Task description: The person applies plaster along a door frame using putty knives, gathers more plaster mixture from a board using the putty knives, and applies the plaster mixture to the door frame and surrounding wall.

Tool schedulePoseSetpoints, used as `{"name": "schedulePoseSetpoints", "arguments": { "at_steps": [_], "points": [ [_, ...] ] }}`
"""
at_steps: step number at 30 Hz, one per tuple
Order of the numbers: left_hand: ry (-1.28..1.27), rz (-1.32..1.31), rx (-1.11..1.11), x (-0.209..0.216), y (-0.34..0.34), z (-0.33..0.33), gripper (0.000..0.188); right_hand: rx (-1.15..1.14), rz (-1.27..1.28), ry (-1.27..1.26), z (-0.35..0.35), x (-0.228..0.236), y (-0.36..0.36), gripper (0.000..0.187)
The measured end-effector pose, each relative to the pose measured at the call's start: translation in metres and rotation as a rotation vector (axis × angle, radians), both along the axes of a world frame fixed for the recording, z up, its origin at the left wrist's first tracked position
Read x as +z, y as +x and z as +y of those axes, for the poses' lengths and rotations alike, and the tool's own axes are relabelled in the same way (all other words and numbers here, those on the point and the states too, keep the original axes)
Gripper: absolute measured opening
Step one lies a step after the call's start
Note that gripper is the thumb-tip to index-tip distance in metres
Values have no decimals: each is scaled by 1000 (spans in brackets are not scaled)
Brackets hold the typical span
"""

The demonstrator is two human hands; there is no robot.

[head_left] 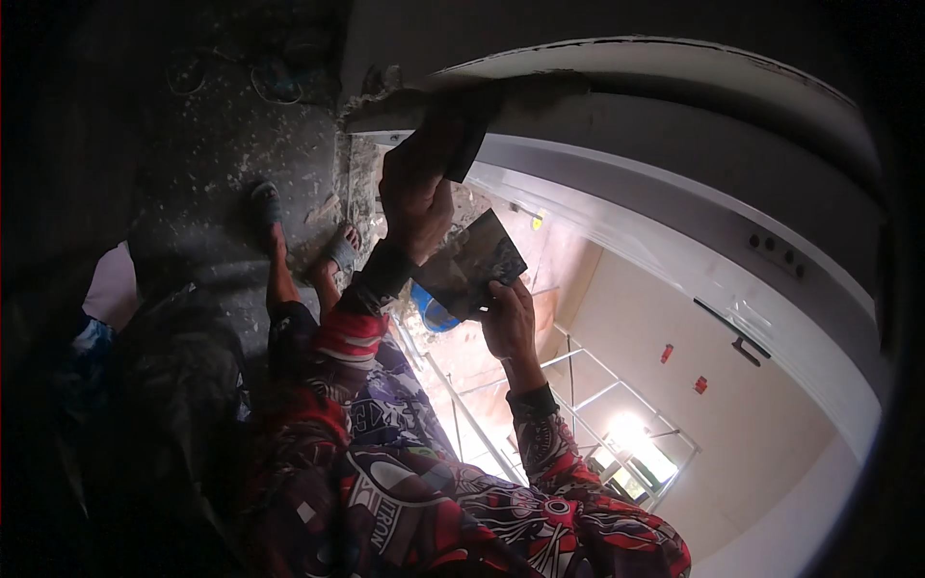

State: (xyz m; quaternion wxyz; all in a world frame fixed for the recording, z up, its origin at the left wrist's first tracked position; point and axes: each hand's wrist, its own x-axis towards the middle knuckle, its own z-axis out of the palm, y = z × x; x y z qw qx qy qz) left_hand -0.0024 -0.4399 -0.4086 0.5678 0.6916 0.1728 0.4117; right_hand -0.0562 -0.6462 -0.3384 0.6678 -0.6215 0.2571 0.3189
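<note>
My left hand (pixel 419 197) is raised to the pale wall edge and closed on a dark, flat-bladed scraper (pixel 468 149). The scraper's upper part is in shadow beside a grey, rough patch (pixel 544 93) on that edge; I cannot tell whether it touches. Lower and to the right, my right hand (pixel 511 323) grips a square dark plate (pixel 472 265) by its lower right corner, thumb on top. Greyish paste is smeared across the plate's face. It is held tilted just below my left hand, apart from the wall.
A speckled grey floor (pixel 202 144) spreads to the left, with sandalled feet (pixel 342 246) on it. Beneath the plate sits a blue bucket (pixel 434 310). Metal scaffold tubes (pixel 588 390) stand at lower right before a bright window (pixel 641 462). Several round holes (pixel 776 252) mark the pale band.
</note>
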Motion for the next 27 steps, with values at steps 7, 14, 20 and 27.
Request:
{"name": "schedulePoseSetpoints", "arguments": {
  "at_steps": [7,14,20,27],
  "points": [
    [33,30,-218,3,-27,32,39,21,6,25,-7,-10,-2,30],
    [-24,-14,-72,11,-22,29,25,21,-12,29,6,0,2,30],
    [7,-19,-74,26,-5,6,31,23,-21,1,0,2,0,29],
    [-21,6,-167,23,-26,30,28,19,-18,-36,-2,0,-2,28]
  ]
}}
